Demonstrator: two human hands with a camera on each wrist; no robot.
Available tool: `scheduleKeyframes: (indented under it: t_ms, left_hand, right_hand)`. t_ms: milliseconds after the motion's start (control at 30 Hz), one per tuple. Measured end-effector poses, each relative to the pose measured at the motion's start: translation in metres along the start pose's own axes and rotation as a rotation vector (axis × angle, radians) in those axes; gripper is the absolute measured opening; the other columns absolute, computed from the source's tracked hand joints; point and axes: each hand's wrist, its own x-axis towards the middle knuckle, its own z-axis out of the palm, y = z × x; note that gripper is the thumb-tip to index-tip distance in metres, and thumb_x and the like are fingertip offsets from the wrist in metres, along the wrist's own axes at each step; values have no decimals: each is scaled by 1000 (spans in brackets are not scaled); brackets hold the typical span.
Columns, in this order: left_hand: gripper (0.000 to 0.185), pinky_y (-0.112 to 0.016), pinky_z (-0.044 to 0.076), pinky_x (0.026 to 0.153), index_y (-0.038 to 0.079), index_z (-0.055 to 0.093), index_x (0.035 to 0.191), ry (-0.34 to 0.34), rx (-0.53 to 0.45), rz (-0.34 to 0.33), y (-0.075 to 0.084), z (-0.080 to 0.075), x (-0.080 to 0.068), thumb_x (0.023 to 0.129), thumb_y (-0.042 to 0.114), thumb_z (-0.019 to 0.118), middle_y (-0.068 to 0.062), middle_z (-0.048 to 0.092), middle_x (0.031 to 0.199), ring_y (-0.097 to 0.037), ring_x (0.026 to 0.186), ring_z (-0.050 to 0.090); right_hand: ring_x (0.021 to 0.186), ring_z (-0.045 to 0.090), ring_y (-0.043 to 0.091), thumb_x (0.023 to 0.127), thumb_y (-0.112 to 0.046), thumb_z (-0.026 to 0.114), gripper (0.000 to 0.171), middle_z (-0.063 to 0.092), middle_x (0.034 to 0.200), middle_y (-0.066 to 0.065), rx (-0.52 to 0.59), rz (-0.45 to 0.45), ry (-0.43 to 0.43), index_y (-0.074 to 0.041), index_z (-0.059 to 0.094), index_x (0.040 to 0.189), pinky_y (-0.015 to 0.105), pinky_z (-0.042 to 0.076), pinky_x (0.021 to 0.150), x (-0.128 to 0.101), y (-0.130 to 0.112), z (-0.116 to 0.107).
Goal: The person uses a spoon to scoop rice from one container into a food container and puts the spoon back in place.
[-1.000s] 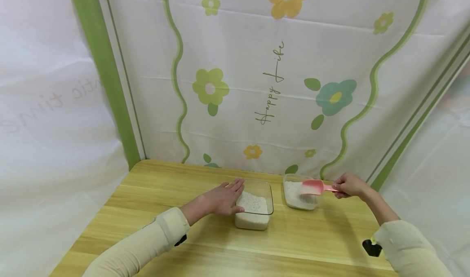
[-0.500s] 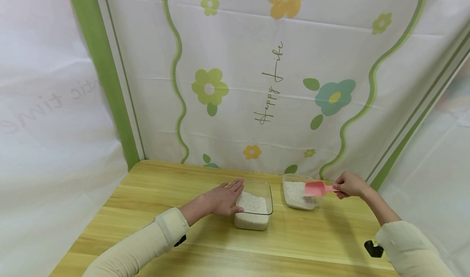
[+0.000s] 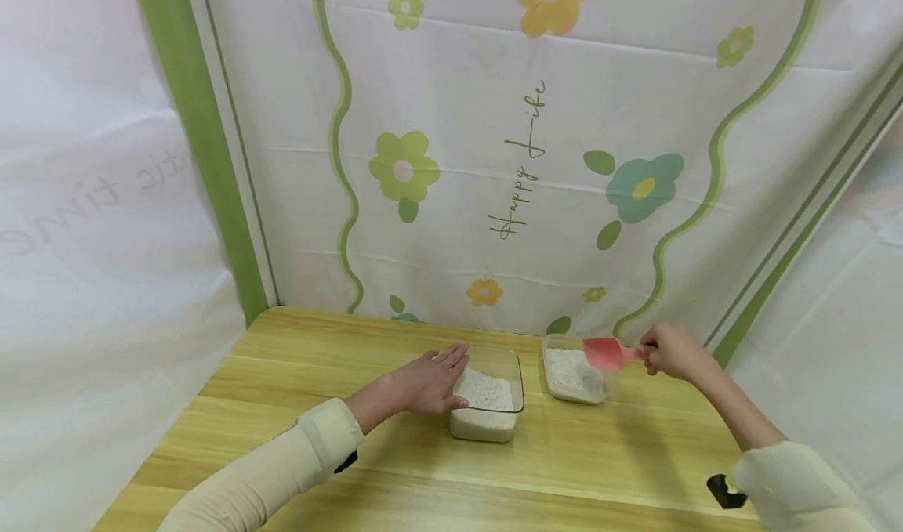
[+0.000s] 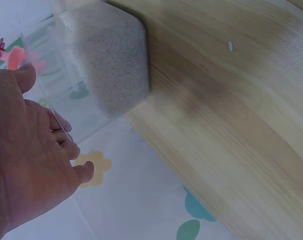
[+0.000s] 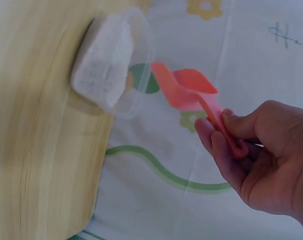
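Gripping the scoop [image 3: 605, 353] by its handle, your right hand [image 3: 673, 352] holds it above the tub [image 5: 143, 55], handle pointing right; left of them, on the bench [image 3: 423, 477], your left hand [image 3: 426, 384] rests relaxed fingers against the box [image 3: 502, 362].

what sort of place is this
Probably a small curtained-off booth or work corner; the wider room isn't shown. A flowered curtain stands right behind a wooden table, and pale sheets hang on both sides.
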Motion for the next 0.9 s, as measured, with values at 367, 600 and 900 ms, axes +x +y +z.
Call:
scheduleKeyframes:
  t_ms: [367, 600, 900]
  left_hand:
    - [82, -46, 24, 124, 6, 16, 161, -16, 2, -13, 2, -3, 0, 102, 61, 32, -10, 5, 170, -22, 157, 6]
    - [82, -47, 23, 124, 7, 16, 161, -21, -7, -17, 3, -4, 0, 102, 61, 33, -9, 4, 170, -21, 157, 5]
    - [82, -46, 22, 124, 8, 15, 161, -25, -28, -29, 3, -2, 1, 102, 61, 35, -7, 3, 170, -20, 157, 4]
  right_hand:
    - [73, 71, 9, 102, -5, 54, 25, 71, 85, 13, 493, -56, -156, 16, 66, 109, 25, 60, 69, -11, -37, -21]
    - [75, 70, 13, 100, 1, 54, 18, 71, 86, 11, 473, -168, -235, 11, 68, 105, 25, 60, 69, -9, -82, -21]
    - [54, 52, 3, 93, 1, 62, 22, 66, 65, -5, 75, -282, -94, -11, 74, 79, 20, 43, 51, 11, -131, 5]
